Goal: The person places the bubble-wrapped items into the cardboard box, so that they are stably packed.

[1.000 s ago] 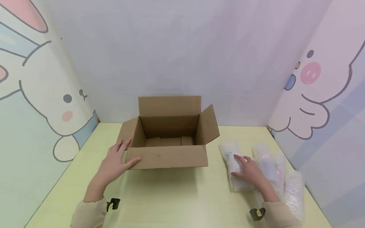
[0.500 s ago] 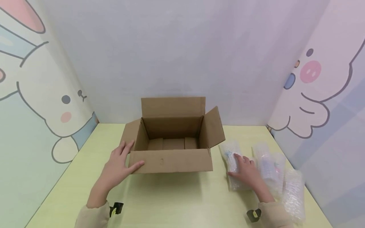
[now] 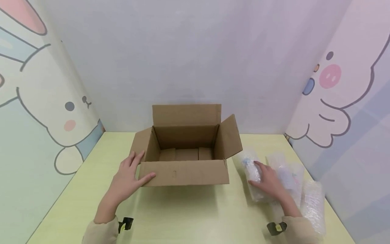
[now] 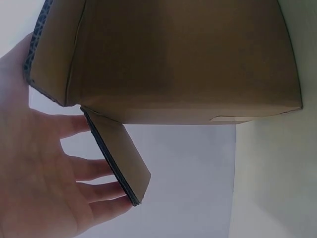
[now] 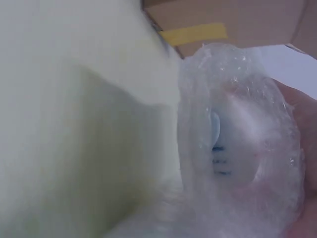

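Note:
In the head view my left hand (image 3: pixel 126 181) lies at the near left corner of an open cardboard box (image 3: pixel 182 173). Its thumb rests on the front flap and its fingers touch the left flap (image 4: pixel 121 153), nearly straight in the left wrist view. Right of the box, my right hand (image 3: pixel 269 183) grips a bubble-wrapped package (image 3: pixel 253 173) between thumb and fingers. Through the wrap, the right wrist view gives a blurred pale object with small dark marks. Whether the package fully touches the table cannot be told.
Several more bubble-wrapped packages (image 3: pixel 313 206) lie on the table (image 3: pixel 182 217) at the right, close by my right forearm. The box's back flap (image 3: pixel 186 114) stands up, and its right flap (image 3: pixel 231 135) leans outward. A pale curtain (image 3: pixel 189 61) closes off the back.
The box and my left hand have shifted slightly right and nearer. My right hand has closed its grip on the package, which has turned and moved a little.

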Demonstrator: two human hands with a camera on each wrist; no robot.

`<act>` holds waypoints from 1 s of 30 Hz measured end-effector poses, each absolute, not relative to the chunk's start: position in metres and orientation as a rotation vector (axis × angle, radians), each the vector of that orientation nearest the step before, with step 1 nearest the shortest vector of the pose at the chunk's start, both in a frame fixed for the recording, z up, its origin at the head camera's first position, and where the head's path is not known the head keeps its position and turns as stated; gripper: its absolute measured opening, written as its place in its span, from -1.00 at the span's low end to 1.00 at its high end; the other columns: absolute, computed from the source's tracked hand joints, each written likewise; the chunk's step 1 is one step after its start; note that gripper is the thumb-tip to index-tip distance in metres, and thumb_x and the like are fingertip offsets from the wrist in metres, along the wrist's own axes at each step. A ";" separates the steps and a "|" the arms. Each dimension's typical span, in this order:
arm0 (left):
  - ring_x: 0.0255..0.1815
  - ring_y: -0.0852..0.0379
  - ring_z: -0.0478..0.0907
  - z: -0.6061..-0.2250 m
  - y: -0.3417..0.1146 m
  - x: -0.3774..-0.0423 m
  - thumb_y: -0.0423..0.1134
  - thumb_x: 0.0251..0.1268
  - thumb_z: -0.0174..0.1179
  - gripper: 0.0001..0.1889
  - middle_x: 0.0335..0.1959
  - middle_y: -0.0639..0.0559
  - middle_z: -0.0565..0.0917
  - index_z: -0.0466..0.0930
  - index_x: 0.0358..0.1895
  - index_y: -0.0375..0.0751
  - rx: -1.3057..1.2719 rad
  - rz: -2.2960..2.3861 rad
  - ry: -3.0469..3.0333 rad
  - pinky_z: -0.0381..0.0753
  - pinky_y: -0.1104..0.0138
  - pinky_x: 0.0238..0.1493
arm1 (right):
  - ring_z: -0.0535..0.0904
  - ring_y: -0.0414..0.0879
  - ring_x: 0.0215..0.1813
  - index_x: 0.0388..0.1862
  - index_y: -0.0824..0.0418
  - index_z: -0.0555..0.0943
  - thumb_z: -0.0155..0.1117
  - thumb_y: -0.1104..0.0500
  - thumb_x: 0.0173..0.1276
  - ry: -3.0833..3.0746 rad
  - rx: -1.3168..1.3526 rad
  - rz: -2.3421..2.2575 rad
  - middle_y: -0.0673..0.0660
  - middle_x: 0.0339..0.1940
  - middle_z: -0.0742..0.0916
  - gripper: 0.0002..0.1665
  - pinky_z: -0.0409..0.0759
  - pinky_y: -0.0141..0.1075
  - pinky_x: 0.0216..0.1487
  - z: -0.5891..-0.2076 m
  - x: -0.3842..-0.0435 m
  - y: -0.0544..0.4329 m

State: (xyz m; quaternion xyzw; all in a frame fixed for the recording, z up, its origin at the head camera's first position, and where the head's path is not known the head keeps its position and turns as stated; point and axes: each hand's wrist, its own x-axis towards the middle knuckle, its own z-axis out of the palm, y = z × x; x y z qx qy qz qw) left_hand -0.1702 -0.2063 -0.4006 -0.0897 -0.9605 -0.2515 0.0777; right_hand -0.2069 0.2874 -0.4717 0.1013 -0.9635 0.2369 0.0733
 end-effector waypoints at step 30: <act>0.45 -0.44 0.05 -0.403 -0.213 -0.186 0.32 0.18 0.18 -0.04 0.49 -0.42 0.07 0.00 0.55 -0.03 -0.190 -0.753 -2.889 0.42 -0.33 0.04 | 0.34 0.27 0.37 0.43 0.06 0.33 0.56 0.14 -0.06 -2.474 0.903 0.560 0.28 0.36 0.47 0.02 0.31 0.23 0.26 -0.233 -0.231 0.236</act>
